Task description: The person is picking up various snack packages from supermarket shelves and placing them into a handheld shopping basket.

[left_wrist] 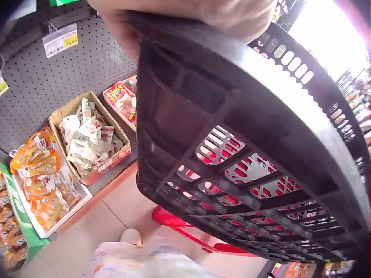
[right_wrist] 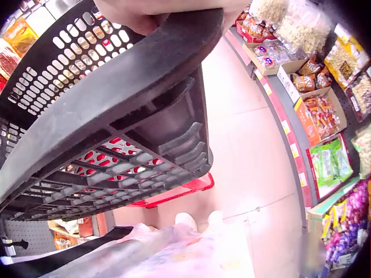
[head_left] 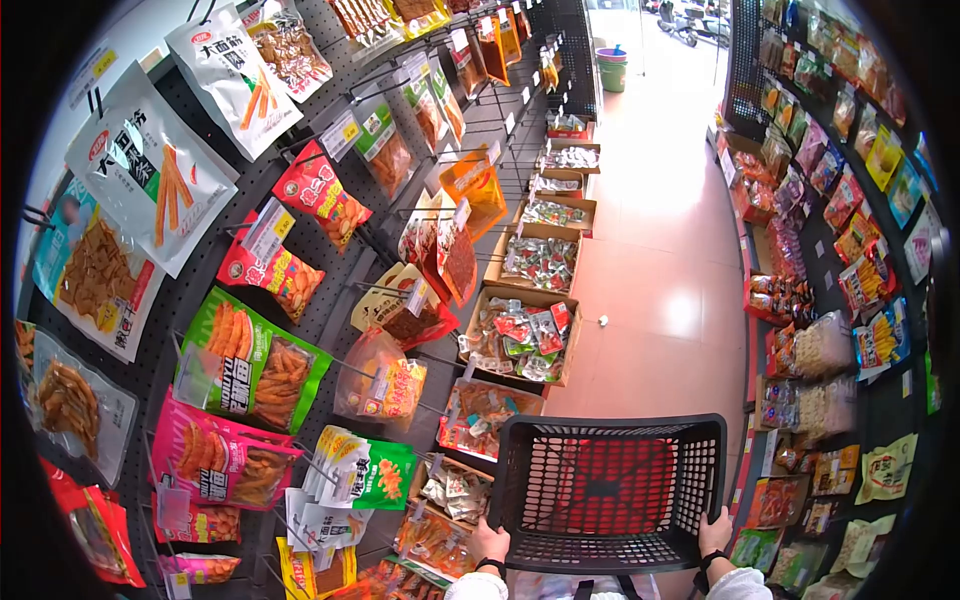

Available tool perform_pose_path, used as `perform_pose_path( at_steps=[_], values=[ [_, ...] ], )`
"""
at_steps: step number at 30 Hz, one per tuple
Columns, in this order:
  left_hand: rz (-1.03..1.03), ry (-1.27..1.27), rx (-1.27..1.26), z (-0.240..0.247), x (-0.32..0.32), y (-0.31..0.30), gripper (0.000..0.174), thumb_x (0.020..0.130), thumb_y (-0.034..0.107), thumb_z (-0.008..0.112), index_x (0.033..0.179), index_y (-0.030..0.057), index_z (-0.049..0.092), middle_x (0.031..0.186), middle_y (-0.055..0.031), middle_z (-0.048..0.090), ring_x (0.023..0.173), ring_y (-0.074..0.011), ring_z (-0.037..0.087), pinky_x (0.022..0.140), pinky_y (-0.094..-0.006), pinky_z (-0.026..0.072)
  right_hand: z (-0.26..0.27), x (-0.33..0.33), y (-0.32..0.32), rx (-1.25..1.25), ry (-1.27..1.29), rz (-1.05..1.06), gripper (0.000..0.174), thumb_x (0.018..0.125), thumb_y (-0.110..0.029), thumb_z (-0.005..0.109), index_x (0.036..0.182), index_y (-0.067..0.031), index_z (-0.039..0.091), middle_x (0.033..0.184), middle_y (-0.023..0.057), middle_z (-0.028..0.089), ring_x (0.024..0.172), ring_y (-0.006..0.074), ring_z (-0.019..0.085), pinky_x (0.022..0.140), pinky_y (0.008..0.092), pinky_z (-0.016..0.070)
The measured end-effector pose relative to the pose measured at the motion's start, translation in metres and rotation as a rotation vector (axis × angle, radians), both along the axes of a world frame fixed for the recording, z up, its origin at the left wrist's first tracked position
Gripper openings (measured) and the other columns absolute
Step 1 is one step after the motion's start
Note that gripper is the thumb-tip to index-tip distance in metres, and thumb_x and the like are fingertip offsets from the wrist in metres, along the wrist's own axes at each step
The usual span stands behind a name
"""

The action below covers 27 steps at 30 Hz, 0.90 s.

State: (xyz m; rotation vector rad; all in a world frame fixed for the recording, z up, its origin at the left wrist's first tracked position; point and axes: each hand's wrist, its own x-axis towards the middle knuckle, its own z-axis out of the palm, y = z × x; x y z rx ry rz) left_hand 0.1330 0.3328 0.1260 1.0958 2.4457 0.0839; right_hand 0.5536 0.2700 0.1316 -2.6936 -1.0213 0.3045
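Observation:
Between my two hands is a black plastic shopping basket point(head_left: 612, 424) with slotted walls. My left hand point(head_left: 489, 543) grips its near left corner, and my right hand point(head_left: 715, 532) grips the near right side. In the left wrist view the left fingers point(left_wrist: 203, 8) curl over the thick rim. The right wrist view has the right hand point(right_wrist: 145, 8) wrapped round the rim as well. Below the basket, near the floor, stands a red plastic item point(right_wrist: 181, 190) with a rim; red shows through the basket's slots. Most of that item is hidden.
A pegboard rack of hanging snack bags point(head_left: 250, 360) lines the left side, with open cartons of small packets point(head_left: 540, 255) along its foot. Shelves of packaged snacks point(head_left: 850, 250) run along the right. A tiled aisle point(head_left: 650, 250) leads ahead to a green bucket point(head_left: 612, 72) near the bright doorway.

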Motion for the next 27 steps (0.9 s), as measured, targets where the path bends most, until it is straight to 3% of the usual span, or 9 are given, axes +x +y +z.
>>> perform_pose_path(
  at_steps=[6,15,18,19,22,26,27],
  values=[
    [-0.034,0.014,0.009,0.004,-0.004,-0.002,0.035,0.068,0.022,0.064,0.099,0.0074,0.057,0.086,-0.0195,0.064,0.082,-0.0370,0.062,0.074,-0.0461,0.0487,0.003,-0.007,-0.002,0.003,0.020,0.004,0.029,0.074,-0.021,0.068,0.091,-0.0042,0.051,0.078,0.0217,0.062,0.076,0.0414,0.060,0.066,0.0477,0.0471],
    [-0.039,0.003,0.021,0.015,-0.004,-0.001,0.036,0.068,0.021,0.064,0.102,0.0087,0.056,0.086,-0.0194,0.064,0.083,-0.0377,0.062,0.073,-0.0473,0.0480,-0.013,0.004,-0.010,0.060,-0.016,0.049,0.040,0.074,-0.023,0.068,0.103,-0.0030,0.051,0.080,0.0245,0.061,0.078,0.0431,0.058,0.068,0.0481,0.0465],
    [-0.040,0.013,0.132,0.004,-0.011,-0.005,0.032,0.066,0.020,0.066,0.094,0.0082,0.058,0.078,-0.0191,0.064,0.077,-0.0387,0.061,0.070,-0.0478,0.0470,-0.013,0.001,-0.010,0.037,0.006,0.017,0.040,0.075,-0.023,0.067,0.104,-0.0026,0.051,0.081,0.0254,0.060,0.079,0.0436,0.058,0.069,0.0482,0.0463],
    [-0.043,0.062,0.035,0.011,-0.011,-0.003,0.029,0.066,0.020,0.067,0.091,0.0078,0.058,0.077,-0.0194,0.064,0.076,-0.0389,0.061,0.069,-0.0478,0.0470,-0.011,0.001,-0.011,0.005,0.022,0.031,0.040,0.076,-0.024,0.067,0.106,-0.0029,0.050,0.083,0.0261,0.060,0.081,0.0435,0.058,0.069,0.0482,0.0462],
    [-0.026,0.042,0.065,0.007,-0.013,-0.007,0.027,0.067,0.019,0.067,0.090,0.0092,0.058,0.077,-0.0174,0.064,0.075,-0.0379,0.061,0.068,-0.0476,0.0470,-0.009,0.005,-0.013,0.025,0.085,0.029,0.046,0.077,-0.025,0.066,0.112,-0.0007,0.050,0.089,0.0268,0.060,0.085,0.0431,0.058,0.072,0.0471,0.0462],
    [-0.044,0.028,0.042,0.014,-0.002,-0.005,0.033,0.069,0.024,0.065,0.098,0.0118,0.058,0.081,-0.0161,0.065,0.078,-0.0368,0.062,0.068,-0.0473,0.0474,-0.023,0.029,-0.023,0.082,0.079,0.052,0.048,0.077,-0.022,0.066,0.115,0.0028,0.050,0.091,0.0270,0.060,0.087,0.0424,0.058,0.074,0.0450,0.0467],
    [-0.008,0.008,0.061,0.014,0.004,-0.003,0.029,0.067,0.022,0.069,0.091,0.0095,0.058,0.080,-0.0161,0.064,0.077,-0.0372,0.061,0.069,-0.0468,0.0467,-0.008,0.029,-0.016,0.073,0.082,0.044,0.047,0.077,-0.022,0.066,0.114,0.0023,0.050,0.090,0.0266,0.061,0.085,0.0422,0.058,0.073,0.0448,0.0471]
  ],
)
